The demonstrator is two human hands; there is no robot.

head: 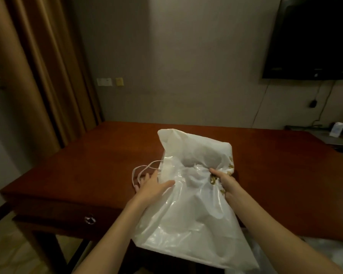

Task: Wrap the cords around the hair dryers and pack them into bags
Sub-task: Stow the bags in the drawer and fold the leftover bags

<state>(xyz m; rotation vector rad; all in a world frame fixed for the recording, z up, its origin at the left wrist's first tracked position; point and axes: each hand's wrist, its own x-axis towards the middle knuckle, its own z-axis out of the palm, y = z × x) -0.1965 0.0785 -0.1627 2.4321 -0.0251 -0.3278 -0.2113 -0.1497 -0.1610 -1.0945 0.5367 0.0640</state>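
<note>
The white drawstring bag [188, 198] lies at the table's [285, 175] near edge, overhanging it. It looks thin, soft, slippery and light. The right hand [227, 181] pinches its gathered neck, the best hold; the left hand [153, 186] presses flat, fingers straight.

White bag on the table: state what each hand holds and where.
Right hand grips the white bag at its gathered neck; left hand rests open against its left side.

Glossy plastic bag [188, 210], polished wooden table [87, 155]

White bag [190, 210] with gold print, on reddish-brown table [87, 165].
</note>
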